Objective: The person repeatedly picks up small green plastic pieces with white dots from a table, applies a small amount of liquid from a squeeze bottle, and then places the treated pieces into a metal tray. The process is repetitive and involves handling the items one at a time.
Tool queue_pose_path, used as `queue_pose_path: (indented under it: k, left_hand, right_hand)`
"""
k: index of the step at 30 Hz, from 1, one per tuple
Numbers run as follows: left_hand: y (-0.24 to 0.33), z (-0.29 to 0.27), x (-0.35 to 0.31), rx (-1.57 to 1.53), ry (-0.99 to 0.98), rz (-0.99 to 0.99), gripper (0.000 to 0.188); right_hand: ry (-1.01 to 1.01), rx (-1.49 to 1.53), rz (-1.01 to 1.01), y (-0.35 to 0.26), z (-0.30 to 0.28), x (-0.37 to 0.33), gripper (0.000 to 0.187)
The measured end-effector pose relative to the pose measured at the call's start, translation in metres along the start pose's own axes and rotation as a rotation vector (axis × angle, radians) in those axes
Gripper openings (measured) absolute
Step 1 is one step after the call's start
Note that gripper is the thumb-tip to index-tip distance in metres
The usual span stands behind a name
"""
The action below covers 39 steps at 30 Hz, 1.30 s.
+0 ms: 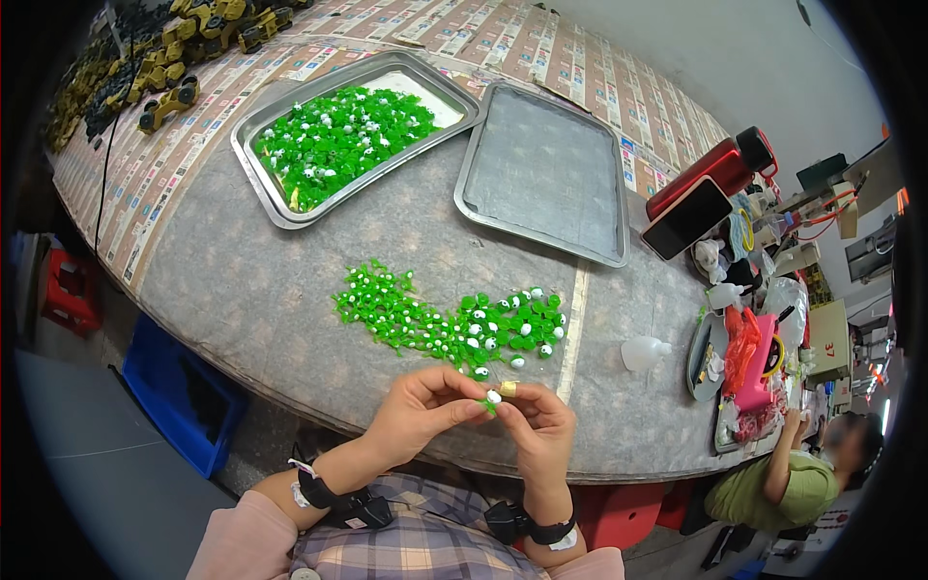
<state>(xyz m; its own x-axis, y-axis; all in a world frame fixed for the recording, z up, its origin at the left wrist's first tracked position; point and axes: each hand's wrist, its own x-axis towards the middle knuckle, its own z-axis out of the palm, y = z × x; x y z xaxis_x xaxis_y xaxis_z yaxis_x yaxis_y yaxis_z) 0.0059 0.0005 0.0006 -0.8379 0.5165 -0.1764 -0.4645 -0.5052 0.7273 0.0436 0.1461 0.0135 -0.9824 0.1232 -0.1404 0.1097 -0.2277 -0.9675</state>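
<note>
The hands [421, 410] partly hide the small green-and-white piece [493, 397].

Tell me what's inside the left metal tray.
The tray holds heaped small green-and-white pieces; a white surface shows at upper right. The heap hides whatever lies beneath.

Pink sleeves [242, 535] flank a plaid garment [411, 546] — with black wrist straps [315, 489] (and a yellow finger wrap [507, 389]).
</note>
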Motion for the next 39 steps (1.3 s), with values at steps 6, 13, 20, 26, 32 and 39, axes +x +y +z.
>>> queue_pose_path:
  k: [6, 13, 20, 26, 32, 39]
  left_hand:
    - [0.000, -0.003, -0.002, 0.081, -0.060, 0.040, 0.010]
    - [0.003, -0.001, -0.003, 0.152, -0.050, 0.055, 0.009]
    - [0.000, -0.001, -0.005, 0.249, -0.106, 0.102, 0.010]
    - [0.001, -0.001, -0.004, 0.169, -0.011, 0.008, 0.008]
    - [-0.001, -0.007, 0.001, 0.086, 0.045, -0.010, 0.009]
    - [0.001, -0.004, 0.000, 0.090, 0.045, -0.023, 0.009]
  right_hand:
    - [-0.048, 0.149, 0.051, 0.007, -0.011, 0.002, 0.016]
    - [-0.038, 0.205, 0.155, 0.001, -0.010, 0.003, 0.021]
    - [-0.168, 0.236, 0.289, 0.006, -0.021, 0.006, 0.020]
    - [-0.100, 0.076, 0.168, -0.002, -0.016, 0.001, 0.019]
    - [0.041, 0.054, 0.009, -0.004, -0.009, -0.002, 0.020]
    - [0.006, 0.025, -0.007, -0.005, -0.006, 0.000, 0.020]
